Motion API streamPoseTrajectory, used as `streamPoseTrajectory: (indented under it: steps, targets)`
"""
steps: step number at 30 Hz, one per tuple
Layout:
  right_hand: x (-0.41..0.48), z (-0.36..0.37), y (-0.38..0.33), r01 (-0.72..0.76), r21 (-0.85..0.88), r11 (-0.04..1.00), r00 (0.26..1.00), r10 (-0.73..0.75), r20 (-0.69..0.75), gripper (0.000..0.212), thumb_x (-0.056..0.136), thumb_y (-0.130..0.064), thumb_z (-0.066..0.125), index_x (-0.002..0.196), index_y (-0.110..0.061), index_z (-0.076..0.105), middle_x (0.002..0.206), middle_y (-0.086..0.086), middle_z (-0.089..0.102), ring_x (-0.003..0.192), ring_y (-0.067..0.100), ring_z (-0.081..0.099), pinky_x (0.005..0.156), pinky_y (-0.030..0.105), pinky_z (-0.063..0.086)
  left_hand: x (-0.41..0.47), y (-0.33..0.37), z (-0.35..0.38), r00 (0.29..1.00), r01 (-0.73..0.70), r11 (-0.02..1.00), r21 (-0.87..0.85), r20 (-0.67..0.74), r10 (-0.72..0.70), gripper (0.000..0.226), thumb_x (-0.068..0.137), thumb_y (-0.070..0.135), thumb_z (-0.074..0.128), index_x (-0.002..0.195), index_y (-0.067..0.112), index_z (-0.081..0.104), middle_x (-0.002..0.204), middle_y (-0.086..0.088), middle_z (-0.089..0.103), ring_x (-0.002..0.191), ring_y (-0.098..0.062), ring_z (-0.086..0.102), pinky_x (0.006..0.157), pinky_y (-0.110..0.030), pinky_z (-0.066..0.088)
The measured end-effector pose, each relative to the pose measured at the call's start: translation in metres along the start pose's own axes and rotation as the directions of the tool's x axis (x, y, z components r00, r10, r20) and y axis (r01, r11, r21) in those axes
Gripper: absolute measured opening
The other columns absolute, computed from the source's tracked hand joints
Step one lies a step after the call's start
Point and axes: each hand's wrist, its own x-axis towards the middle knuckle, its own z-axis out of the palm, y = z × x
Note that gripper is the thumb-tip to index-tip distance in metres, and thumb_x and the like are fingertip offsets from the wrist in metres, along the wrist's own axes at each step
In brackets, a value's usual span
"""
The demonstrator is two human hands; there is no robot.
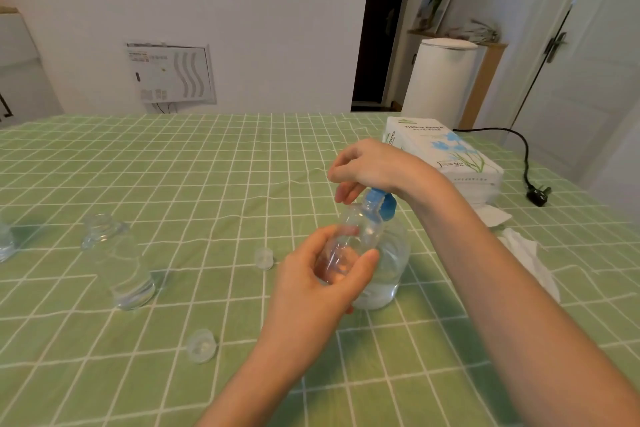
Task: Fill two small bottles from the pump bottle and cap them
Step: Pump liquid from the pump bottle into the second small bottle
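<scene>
The clear pump bottle (389, 274), partly full of clear liquid, stands on the green checked tablecloth (207, 184). My right hand (370, 166) lies over its blue pump head (379, 203), the heel of the palm on top and the fingers hanging loosely curled to the left. My left hand (311, 291) grips a small clear bottle (349, 239), tilted with its mouth up at the blue nozzle. A second small clear bottle (119, 263) stands uncapped at the left with some liquid in it. Two clear caps lie loose, one (264, 258) beside my left hand and one (201, 346) nearer to me.
Part of another clear container (5, 241) shows at the left edge. A tissue paper pack (446, 152) sits at the back right, with crumpled tissues (530, 253) in front of it. A black power plug and cord (537, 196) lie at the far right.
</scene>
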Motion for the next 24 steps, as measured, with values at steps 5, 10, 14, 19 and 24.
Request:
streamPoseTrajectory:
  steps: [5,10,14,19,24]
  targets:
    - [-0.003,-0.001,-0.001,-0.004,-0.004,1.0,1.0,0.004,-0.02,0.022,0.092,-0.019,0.054,0.11,-0.008,0.062,0.078,0.002,0.072,0.107,0.035,0.063,0.099,0.048,0.047,-0.001,0.004,-0.001,1.0,0.016,1.0,0.023,0.013,-0.016,0.022,0.075,0.029,0.069,0.097,0.032,0.064,0.062,0.01,0.063,0.05,-0.002,0.055,0.044,-0.012,0.045]
    - [-0.005,-0.006,-0.004,0.0,-0.039,0.999,0.998,-0.003,-0.07,0.023,0.093,-0.021,0.053,0.109,-0.007,0.063,0.084,0.004,0.073,0.1,0.028,0.068,0.089,0.039,0.052,0.001,0.005,0.0,1.0,0.031,1.0,-0.007,0.003,-0.031,0.021,0.077,0.025,0.069,0.097,0.029,0.065,0.063,0.007,0.063,0.05,-0.004,0.056,0.043,-0.014,0.044]
    - [-0.005,-0.011,-0.009,0.01,-0.092,0.996,0.995,-0.018,-0.093,0.024,0.093,-0.021,0.053,0.109,-0.006,0.063,0.084,0.004,0.072,0.096,0.023,0.069,0.07,0.024,0.048,0.003,0.005,0.002,1.0,0.017,0.999,-0.037,0.02,-0.016,0.019,0.077,0.023,0.069,0.095,0.03,0.066,0.066,0.005,0.065,0.051,-0.004,0.057,0.046,-0.017,0.048]
    - [-0.003,-0.009,-0.007,0.018,-0.083,0.996,0.999,-0.022,-0.043,0.021,0.092,-0.02,0.053,0.106,-0.008,0.063,0.079,0.001,0.072,0.097,0.024,0.069,0.078,0.031,0.051,0.003,0.004,0.002,1.0,0.017,0.999,-0.049,0.025,-0.016,0.019,0.078,0.02,0.068,0.095,0.026,0.066,0.064,0.004,0.063,0.049,-0.005,0.056,0.045,-0.017,0.048]
    - [-0.003,-0.007,-0.007,0.028,-0.072,0.997,0.998,-0.032,-0.054,0.02,0.092,-0.02,0.053,0.105,-0.01,0.064,0.082,0.003,0.074,0.098,0.025,0.069,0.088,0.038,0.053,0.002,0.003,0.003,1.0,0.013,0.998,-0.066,0.02,-0.011,0.025,0.067,0.034,0.069,0.091,0.029,0.066,0.064,0.004,0.063,0.049,-0.004,0.056,0.044,-0.017,0.048]
